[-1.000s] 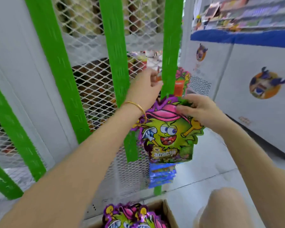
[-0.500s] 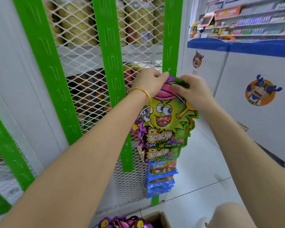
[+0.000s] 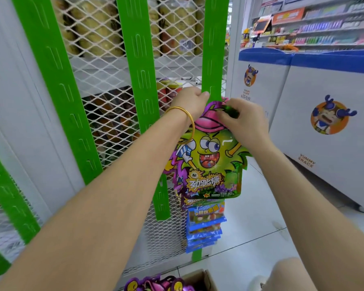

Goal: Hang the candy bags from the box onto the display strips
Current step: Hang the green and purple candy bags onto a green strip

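Raised since a second ago, candy bag (image 3: 210, 156) now sits higher against green display strip (image 3: 213, 59). Left hand (image 3: 190, 101) pinches bag top at strip; right hand (image 3: 245, 120) pinches its header just beside.

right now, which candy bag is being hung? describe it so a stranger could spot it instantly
Find the rightmost green display strip on the white mesh panel, beside the white freezers. Partway down it, the left hand and right hand pinch the top of one candy bag. Unlike the blue bags hanging below, it is shaped like a lime-green spiky cartoon face in a pink cap.
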`<state>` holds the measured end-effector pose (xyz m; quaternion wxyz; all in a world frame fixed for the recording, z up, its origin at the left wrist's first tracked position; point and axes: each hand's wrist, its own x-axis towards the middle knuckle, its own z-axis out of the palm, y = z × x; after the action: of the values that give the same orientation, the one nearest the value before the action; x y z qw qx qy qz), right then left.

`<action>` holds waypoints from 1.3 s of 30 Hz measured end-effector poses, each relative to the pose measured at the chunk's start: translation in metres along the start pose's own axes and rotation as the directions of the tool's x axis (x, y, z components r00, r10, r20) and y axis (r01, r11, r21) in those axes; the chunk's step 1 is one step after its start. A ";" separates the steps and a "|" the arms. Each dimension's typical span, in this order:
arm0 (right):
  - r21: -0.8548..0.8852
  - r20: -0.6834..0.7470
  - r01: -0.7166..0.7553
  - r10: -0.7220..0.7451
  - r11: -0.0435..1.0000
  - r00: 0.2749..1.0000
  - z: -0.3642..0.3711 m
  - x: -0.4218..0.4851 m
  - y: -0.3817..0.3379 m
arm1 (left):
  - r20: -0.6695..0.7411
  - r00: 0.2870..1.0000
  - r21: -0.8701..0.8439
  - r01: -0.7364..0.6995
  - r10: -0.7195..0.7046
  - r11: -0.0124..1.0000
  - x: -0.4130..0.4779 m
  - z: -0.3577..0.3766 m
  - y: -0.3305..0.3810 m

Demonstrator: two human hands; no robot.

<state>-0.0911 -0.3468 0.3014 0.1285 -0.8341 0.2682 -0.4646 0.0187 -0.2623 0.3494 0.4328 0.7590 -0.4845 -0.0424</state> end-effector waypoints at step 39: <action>-0.121 0.985 0.034 0.115 0.992 0.127 0.199 -0.346 0.022 | 0.113 0.866 0.203 0.461 -0.488 0.864 -0.305 0.068 -0.317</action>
<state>-0.0772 -0.1761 -0.0599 0.2385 -0.9311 0.1649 0.2213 0.0467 -0.0197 -0.0228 0.3025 0.8829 -0.3176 -0.1676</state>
